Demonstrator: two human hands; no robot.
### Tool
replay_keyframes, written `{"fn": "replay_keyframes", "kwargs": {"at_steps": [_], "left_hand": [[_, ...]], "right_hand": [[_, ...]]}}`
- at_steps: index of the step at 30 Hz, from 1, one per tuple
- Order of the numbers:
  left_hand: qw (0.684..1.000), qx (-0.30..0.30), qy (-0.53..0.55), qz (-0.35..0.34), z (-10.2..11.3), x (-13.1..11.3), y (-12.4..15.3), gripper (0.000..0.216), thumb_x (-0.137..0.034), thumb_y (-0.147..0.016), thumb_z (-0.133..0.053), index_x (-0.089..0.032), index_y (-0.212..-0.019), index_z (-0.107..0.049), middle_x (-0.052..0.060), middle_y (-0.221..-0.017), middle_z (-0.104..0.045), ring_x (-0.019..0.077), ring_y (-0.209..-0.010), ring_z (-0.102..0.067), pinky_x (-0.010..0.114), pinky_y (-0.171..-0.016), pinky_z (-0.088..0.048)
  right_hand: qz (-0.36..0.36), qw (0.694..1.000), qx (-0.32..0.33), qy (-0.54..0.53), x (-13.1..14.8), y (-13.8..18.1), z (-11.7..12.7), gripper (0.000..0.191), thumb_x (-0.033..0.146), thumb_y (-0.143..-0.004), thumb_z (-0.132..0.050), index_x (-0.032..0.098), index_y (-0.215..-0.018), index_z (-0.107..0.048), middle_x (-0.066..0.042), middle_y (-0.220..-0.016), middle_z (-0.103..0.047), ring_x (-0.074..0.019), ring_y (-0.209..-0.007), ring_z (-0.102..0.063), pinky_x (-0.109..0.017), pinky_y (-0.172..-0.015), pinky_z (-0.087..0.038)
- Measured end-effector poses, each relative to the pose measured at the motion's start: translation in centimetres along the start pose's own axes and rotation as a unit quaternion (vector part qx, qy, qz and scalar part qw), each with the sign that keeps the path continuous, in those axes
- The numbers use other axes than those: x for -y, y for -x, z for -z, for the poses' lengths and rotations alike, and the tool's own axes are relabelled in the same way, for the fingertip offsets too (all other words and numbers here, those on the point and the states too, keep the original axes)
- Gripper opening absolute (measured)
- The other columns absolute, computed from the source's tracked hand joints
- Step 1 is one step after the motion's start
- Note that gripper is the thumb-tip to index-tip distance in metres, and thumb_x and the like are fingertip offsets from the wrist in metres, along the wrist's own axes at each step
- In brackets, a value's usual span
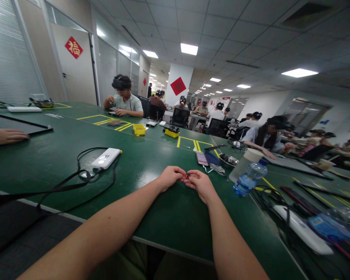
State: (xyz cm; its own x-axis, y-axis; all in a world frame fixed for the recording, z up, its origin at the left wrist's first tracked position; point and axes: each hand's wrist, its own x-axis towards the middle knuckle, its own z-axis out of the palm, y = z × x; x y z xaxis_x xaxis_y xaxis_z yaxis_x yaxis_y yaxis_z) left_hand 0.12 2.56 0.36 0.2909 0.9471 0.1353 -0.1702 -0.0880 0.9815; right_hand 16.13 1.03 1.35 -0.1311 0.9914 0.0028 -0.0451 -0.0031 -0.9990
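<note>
Above the green table, my two hands meet with their fingertips close together. My left hand pinches a small orange-red piece between thumb and fingers. A tiny red-and-dark piece sits in the fingertips of my right hand. The two pieces are side by side; whether they are joined, and their exact kind, is too small to make out.
A white power bank with black cables lies to the left. At the right stand a water bottle, a pale tumbler and a metal bowl. Yellow trays are farther back. Other people sit around the tables.
</note>
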Motion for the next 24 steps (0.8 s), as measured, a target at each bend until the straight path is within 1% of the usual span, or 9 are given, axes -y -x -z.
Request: {"fn": "replay_keyframes", "kwargs": {"at_steps": [4, 8, 11, 14, 17, 21, 24], "left_hand": [[1.0, 0.008, -0.016, -0.008, -0.07, -0.15, 0.12, 0.018, -0.003, -0.063, -0.054, -0.009, -0.077, -0.065, 0.004, -0.066, -0.065, 0.0085, -0.057, -0.058, 0.019, -0.058, -0.045], [1.0, 0.009, 0.0, -0.007, -0.14, -0.23, 0.17, 0.019, -0.003, -0.064, -0.054, -0.01, -0.079, -0.064, 0.004, -0.068, -0.065, 0.0084, -0.057, -0.058, 0.02, -0.06, -0.046], [1.0, 0.005, -0.003, -0.009, -0.12, -0.35, 0.16, 0.021, -0.003, -0.064, -0.054, -0.01, -0.081, -0.063, 0.005, -0.071, -0.066, 0.009, -0.059, -0.059, 0.022, -0.063, -0.047], [0.998, 0.001, -0.048, -0.039, -0.07, -0.37, 0.1, 0.023, -0.004, -0.063, -0.056, -0.01, -0.083, -0.064, 0.004, -0.069, -0.065, 0.0094, -0.059, -0.058, 0.021, -0.061, -0.046], [0.994, 0.004, -0.08, -0.07, -0.05, -0.17, 0.02, 0.02, -0.007, -0.063, -0.057, -0.01, -0.082, -0.065, 0.003, -0.07, -0.065, 0.0106, -0.062, -0.059, 0.021, -0.062, -0.045], [0.992, 0.01, -0.087, -0.087, -0.03, 0.24, -0.07, 0.014, -0.01, -0.065, -0.058, -0.011, -0.078, -0.064, 0.004, -0.075, -0.066, 0.0121, -0.069, -0.061, 0.023, -0.069, -0.046], [0.993, 0.004, -0.084, -0.088, 0.0, 0.25, -0.04, 0.014, -0.012, -0.065, -0.06, -0.012, -0.079, -0.064, 0.004, -0.076, -0.066, 0.012, -0.069, -0.06, 0.023, -0.069, -0.046]], "right_hand": [[0.007, 1.0, -0.009, 0.006, -0.12, -0.11, 0.1, 0.03, 0.016, -0.066, -0.064, 0.018, -0.095, -0.057, -0.003, -0.077, -0.065, -0.0139, -0.065, -0.066, -0.024, -0.059, -0.055], [0.012, 1.0, -0.008, 0.004, -0.11, -0.12, 0.09, 0.033, 0.016, -0.065, -0.065, 0.017, -0.097, -0.057, -0.003, -0.078, -0.065, -0.0131, -0.065, -0.065, -0.024, -0.06, -0.054], [0.027, 0.999, -0.011, 0.027, 0.02, -0.01, 0.0, 0.03, 0.016, -0.063, -0.064, 0.016, -0.093, -0.059, -0.003, -0.076, -0.066, -0.0127, -0.064, -0.064, -0.024, -0.061, -0.052], [0.058, 0.996, -0.016, 0.061, 0.12, 0.07, -0.09, 0.025, 0.015, -0.061, -0.065, 0.014, -0.085, -0.062, -0.003, -0.075, -0.066, -0.0131, -0.065, -0.063, -0.024, -0.062, -0.051], [0.082, 0.994, -0.016, 0.073, 0.11, 0.08, -0.17, 0.023, 0.016, -0.059, -0.064, 0.014, -0.082, -0.063, -0.003, -0.075, -0.067, -0.0134, -0.065, -0.062, -0.025, -0.063, -0.049], [0.1, 0.992, -0.009, 0.074, 0.04, 0.05, -0.24, 0.024, 0.015, -0.058, -0.064, 0.014, -0.082, -0.064, -0.003, -0.075, -0.068, -0.0141, -0.067, -0.062, -0.025, -0.065, -0.049], [0.096, 0.993, -0.008, 0.072, 0.07, 0.02, -0.21, 0.024, 0.015, -0.059, -0.064, 0.015, -0.083, -0.063, -0.003, -0.074, -0.068, -0.0138, -0.066, -0.062, -0.025, -0.065, -0.049]]}}
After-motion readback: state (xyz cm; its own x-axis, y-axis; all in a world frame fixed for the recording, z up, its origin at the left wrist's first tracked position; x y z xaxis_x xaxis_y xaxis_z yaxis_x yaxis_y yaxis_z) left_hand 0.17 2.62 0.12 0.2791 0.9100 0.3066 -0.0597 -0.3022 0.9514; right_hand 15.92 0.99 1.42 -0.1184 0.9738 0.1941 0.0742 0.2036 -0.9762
